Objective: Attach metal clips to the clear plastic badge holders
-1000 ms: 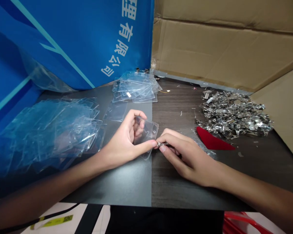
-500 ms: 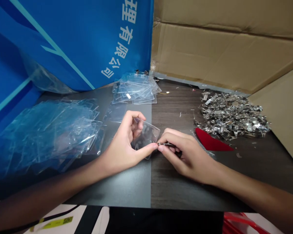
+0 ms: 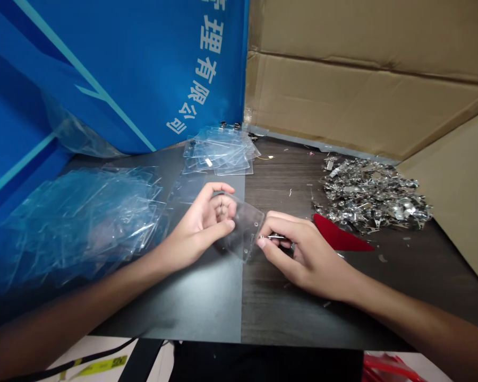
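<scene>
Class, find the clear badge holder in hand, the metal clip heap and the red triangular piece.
clear badge holder (image 3: 242,232), head view, centre
metal clip heap (image 3: 372,196), head view, centre
red triangular piece (image 3: 335,234), head view, centre

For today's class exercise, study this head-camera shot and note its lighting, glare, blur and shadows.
In the head view, a pale glare patch lies on the dark grey tabletop beneath the left hand; the heap of clear plastic sleeves looks soft and streaked with highlights; the clear rectangular plastic sleeve shows faint reflections; the left forearm darkens toward the lower-left corner.
</scene>
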